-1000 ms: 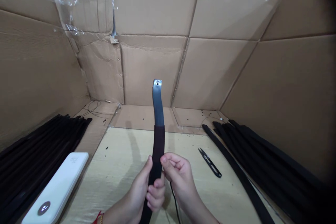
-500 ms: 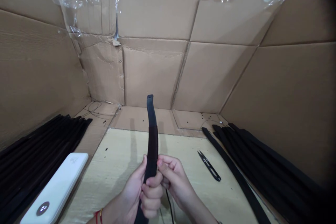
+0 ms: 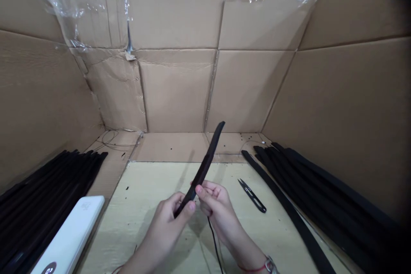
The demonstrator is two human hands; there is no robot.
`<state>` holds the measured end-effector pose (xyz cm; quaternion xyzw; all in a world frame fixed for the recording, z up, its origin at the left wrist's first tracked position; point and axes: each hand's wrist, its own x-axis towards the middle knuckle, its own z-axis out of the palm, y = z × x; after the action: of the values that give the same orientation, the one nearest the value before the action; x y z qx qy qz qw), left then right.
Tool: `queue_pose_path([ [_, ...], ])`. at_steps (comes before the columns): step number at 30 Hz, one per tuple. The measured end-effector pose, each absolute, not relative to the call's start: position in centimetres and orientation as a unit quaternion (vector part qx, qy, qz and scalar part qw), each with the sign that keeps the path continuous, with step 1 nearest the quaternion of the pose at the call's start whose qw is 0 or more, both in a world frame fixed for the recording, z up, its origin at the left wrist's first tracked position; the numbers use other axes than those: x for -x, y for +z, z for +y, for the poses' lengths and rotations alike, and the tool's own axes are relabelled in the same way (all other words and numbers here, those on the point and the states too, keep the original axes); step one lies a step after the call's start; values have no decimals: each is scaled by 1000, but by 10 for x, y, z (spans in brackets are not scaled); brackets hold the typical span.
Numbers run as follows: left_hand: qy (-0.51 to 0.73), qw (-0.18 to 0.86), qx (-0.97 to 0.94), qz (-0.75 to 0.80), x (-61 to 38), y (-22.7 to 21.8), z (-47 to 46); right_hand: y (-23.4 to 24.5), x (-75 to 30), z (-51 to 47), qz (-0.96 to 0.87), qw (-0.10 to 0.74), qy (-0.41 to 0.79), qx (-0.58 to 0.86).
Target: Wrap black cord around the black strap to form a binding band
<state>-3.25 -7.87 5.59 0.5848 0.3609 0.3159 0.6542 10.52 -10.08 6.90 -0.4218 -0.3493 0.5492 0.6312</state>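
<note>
A long black belt strap runs between my hands and leans up to the right, its narrow edge facing me. My left hand is shut on its lower end, with the thumb on top. My right hand pinches the strap higher up with its fingertips. The strap's tip stands free above the pale cardboard sheet. A thin black cable hangs below my right hand.
Black thread snips lie right of my right hand, beside a single black strap. Several black straps are stacked at left and right. A white power bank lies front left. Cardboard walls surround the area.
The strap has swung from nearly upright to leaning right, and its broad grey-and-brown face has turned away. My hands have moved apart, and the view has shifted slightly.
</note>
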Motion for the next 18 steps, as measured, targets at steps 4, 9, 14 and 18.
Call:
queue_pose_path([
  [4, 295, 738, -521, 312, 31, 58, -81, 73, -102, -105, -383, 595, 580, 403],
  [9, 155, 942, -287, 78, 38, 57, -79, 77, -98, -113, -399, 574, 602, 386],
  [14, 72, 966, -235, 74, 41, 50, -76, 73, -98, -112, -477, 553, 524, 438],
  [18, 244, 797, -446, 325, 32, 50, -76, 74, -105, -107, -447, 613, 451, 472],
])
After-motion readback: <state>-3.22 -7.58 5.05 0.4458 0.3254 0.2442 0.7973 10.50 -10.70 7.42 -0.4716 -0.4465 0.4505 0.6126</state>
